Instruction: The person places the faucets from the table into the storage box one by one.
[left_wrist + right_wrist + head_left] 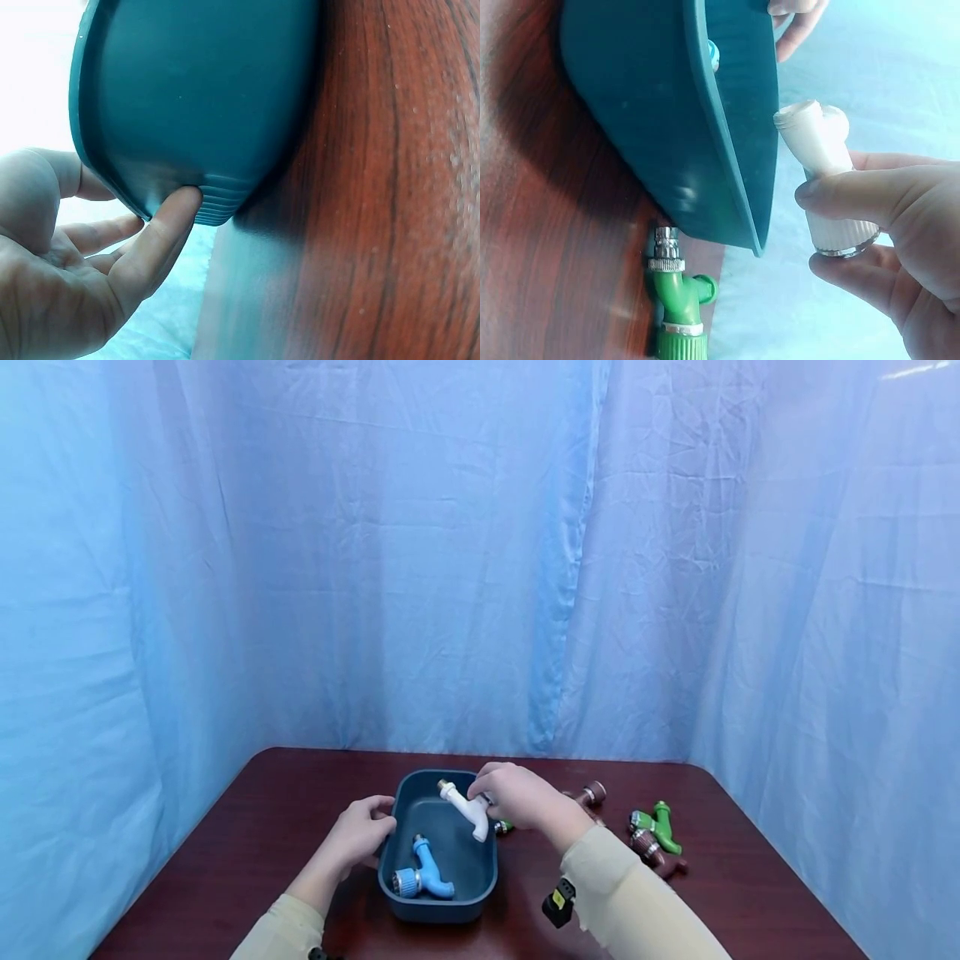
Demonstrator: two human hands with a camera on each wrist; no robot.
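My right hand [517, 793] pinches a white faucet [468, 811] by its ribbed handle, above the right side of a dark blue bin [442, 910]. In the right wrist view, the white faucet [821, 142] sits between thumb and fingers, its spout toward the bin wall [645, 97]. My left hand [360, 833] holds the bin's left rim; in the left wrist view, thumb and fingers pinch the bin [195, 90] from inside and outside. Inside the bin lies a light blue faucet [427, 870] with a ribbed handle.
Right of the bin on the dark red wood table [300, 777] lie a green faucet [679, 296] close to its wall, a brown faucet [592, 795] partly behind my right hand, and farther right another green faucet [662, 828] against a second brown faucet [660, 857]. Blue curtains [465, 568] surround the table.
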